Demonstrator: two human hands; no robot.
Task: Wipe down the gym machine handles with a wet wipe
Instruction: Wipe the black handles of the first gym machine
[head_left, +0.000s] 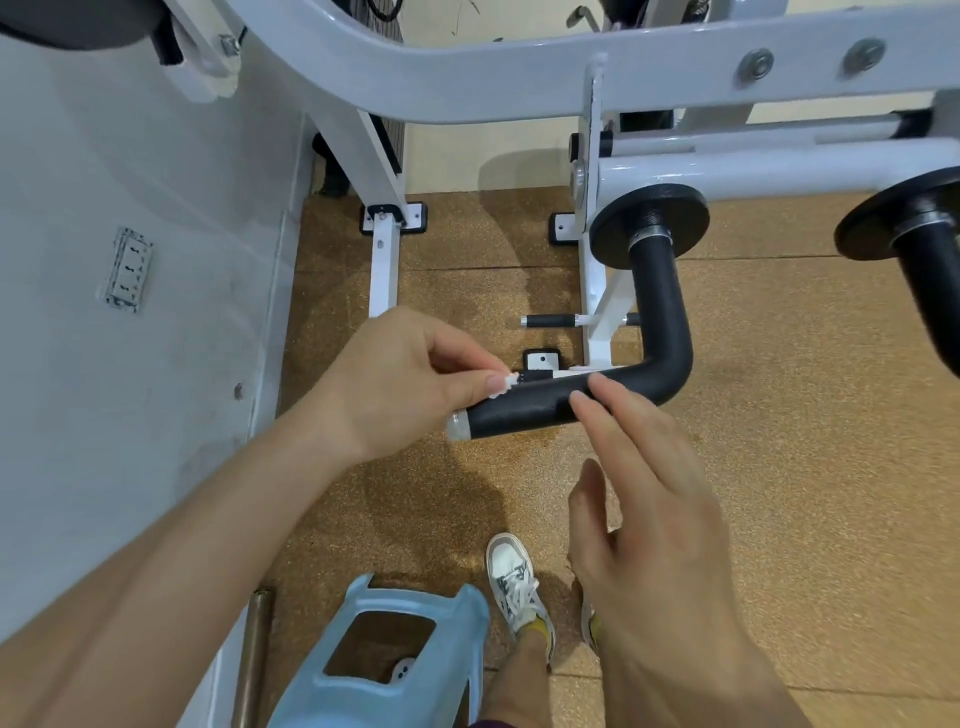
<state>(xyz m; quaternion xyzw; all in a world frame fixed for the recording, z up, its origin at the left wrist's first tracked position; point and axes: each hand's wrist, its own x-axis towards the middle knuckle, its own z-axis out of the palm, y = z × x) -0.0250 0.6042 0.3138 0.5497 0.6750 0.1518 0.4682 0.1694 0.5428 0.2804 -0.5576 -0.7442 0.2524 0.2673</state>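
Note:
A black L-shaped padded handle with a silver end cap juts from the white machine at mid-frame. My left hand hovers over the handle's free end and pinches a tiny white scrap of wipe between thumb and fingers. My right hand is below and to the right, fingers straight, with its fingertips touching the handle's horizontal part. A second black handle shows at the right edge.
The white machine frame arches across the top, with its legs bolted to the brown cork-like floor. A grey wall runs along the left. A light blue plastic stool and my shoe are below.

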